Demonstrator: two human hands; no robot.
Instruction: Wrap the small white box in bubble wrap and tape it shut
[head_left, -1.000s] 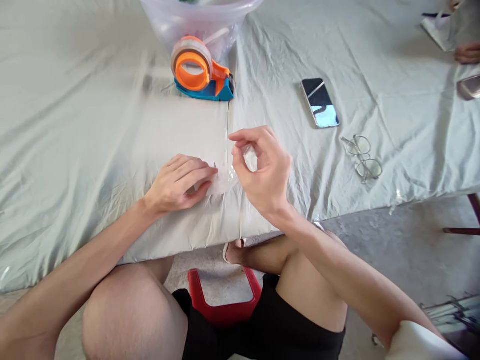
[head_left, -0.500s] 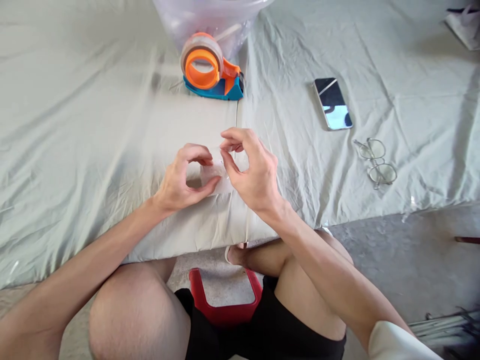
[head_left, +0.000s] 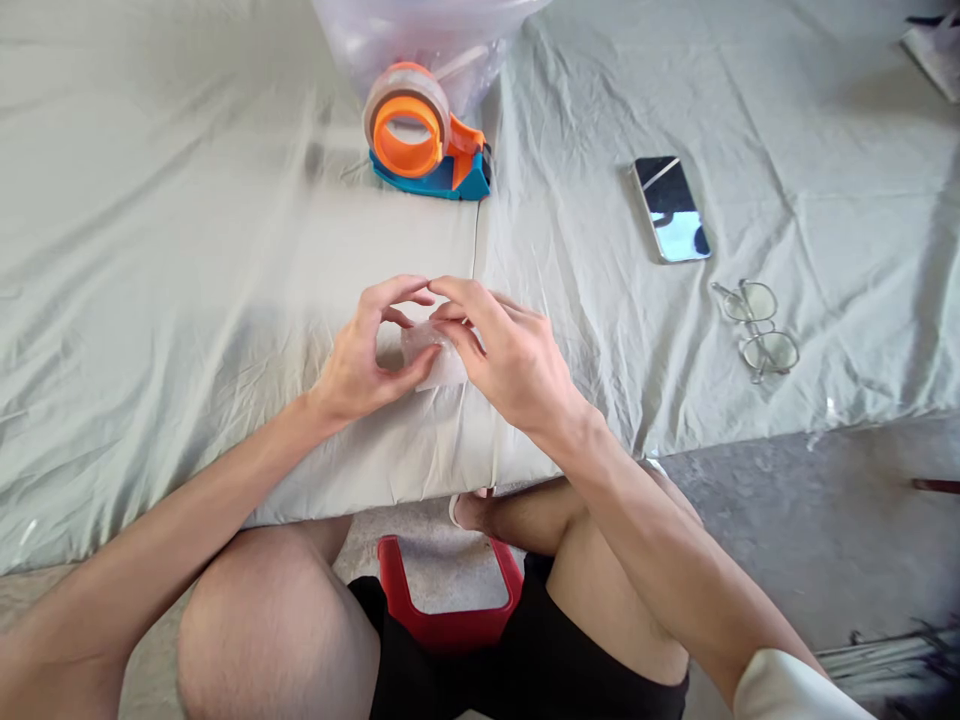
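A small, translucent whitish plastic piece [head_left: 442, 368] is between my two hands, just above the cloth near the table's front edge. My left hand [head_left: 375, 350] curls round its left side, with the thumb pressed on it. From the right, my right hand [head_left: 502, 350] reaches over the top of the piece, thumb and fingers pinched on its upper part. The two index fingertips meet above it. Its far side is hidden behind the fingers.
Beyond my hands stands an orange and blue tape dispenser [head_left: 427, 140], before a clear plastic bag [head_left: 450, 40]. A phone [head_left: 671, 210] and eyeglasses [head_left: 759, 328] lie to the right on the grey-green cloth [head_left: 187, 250]. A red stool [head_left: 450, 625] is below.
My right hand has come down and left over the plastic piece, its fingers now meeting those of my left hand. The left fingers have spread a little upward.
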